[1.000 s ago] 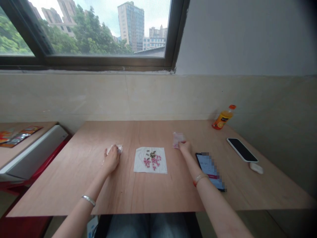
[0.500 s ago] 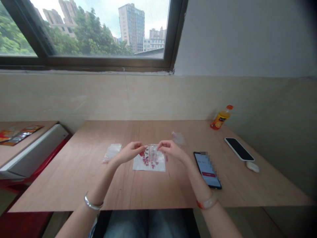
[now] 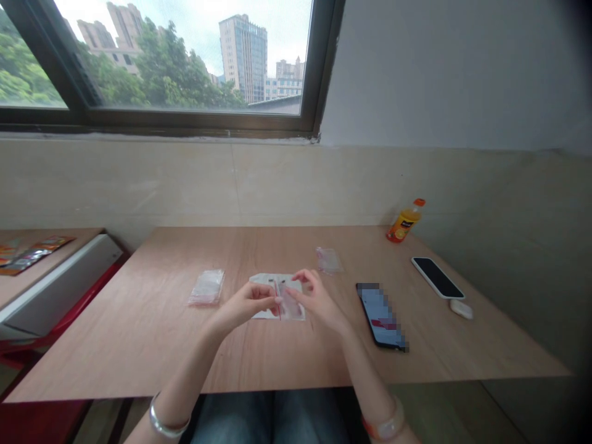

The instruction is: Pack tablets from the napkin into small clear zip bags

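Observation:
A small clear zip-lock bag [image 3: 290, 306] with a red line along its seal is held upright between my hands. My left hand [image 3: 252, 302] is closed, with thumb and fingers pinching the bag by the red seal. My right hand [image 3: 317, 299] grips the bag's right side between thumb and a finger, its other fingers raised and curled. Beneath them lies a white sheet [image 3: 259, 314] with small dark marks near its far edge. Any small pinkish-red pieces on it are mostly hidden by my hands and the bag.
Left of the sheet lies a stack of clear bags [image 3: 207, 287]; another clear bag [image 3: 328, 260] lies behind to the right. A black phone [image 3: 377, 324], a white-framed phone [image 3: 437, 277], a white case [image 3: 461, 309] and an orange drink bottle [image 3: 405, 222] occupy the table's right side.
Both hands have come lower and nearer to me, bringing the bag over the sheet's front part. The pinkish-red pieces seen before are now largely covered. My view has shifted slightly right.

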Available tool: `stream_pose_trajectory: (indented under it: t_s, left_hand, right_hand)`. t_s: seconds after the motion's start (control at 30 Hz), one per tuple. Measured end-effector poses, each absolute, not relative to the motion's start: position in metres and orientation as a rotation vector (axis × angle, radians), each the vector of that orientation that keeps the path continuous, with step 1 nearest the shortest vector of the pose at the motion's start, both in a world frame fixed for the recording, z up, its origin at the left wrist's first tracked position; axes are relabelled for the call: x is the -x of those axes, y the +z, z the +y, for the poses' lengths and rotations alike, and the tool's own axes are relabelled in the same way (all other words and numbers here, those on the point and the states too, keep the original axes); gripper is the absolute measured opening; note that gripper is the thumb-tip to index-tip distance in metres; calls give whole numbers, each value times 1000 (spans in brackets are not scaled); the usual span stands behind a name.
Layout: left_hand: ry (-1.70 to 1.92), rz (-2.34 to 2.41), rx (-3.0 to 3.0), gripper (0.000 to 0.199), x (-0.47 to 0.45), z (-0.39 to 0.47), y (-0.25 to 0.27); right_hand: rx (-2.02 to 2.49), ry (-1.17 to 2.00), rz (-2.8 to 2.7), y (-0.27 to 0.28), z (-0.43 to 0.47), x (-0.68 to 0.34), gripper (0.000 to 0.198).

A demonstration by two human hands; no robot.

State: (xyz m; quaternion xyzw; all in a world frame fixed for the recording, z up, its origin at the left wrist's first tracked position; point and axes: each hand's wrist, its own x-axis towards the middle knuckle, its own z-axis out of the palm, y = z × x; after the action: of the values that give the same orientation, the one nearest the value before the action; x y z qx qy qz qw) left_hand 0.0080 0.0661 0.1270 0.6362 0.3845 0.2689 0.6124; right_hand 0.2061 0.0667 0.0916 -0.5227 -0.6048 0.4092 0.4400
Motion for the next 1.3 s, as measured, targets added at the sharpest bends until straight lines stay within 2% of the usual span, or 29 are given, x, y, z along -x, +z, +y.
stream_pose_trajectory:
  t_s: [0.07,0.23,0.33,0.47,0.77,1.0,1.3]
  left_hand:
    - [640,908,-1408,27,-11,61,128]
    - [542,821,-1306,24,-22,41,125]
    - [556,725,-1267,25,-27,27,118]
    - [615,836,-1214,30,-25,14,103]
    - [835,1012,-1359,24,-19,6,101]
    - [825,975,-1481,32,-23,-2,112]
    - [943,1088,-1320,32,-25,-6,96]
  right_hand:
    - [1313,924,-1451,95,54,-201,33]
    - [1080,1473,-1427,101,16,-183,48]
    - [1086,1566,-1317,93,2,-175,49]
    - [1018,1702,-1203,83,-9,-176,46]
    - [1071,1579,-1006,92,-8,-179,34]
    - [1088,1501,-909,94,-7,-172,37]
    - [1124,1614,-947,100,-14,-169,47]
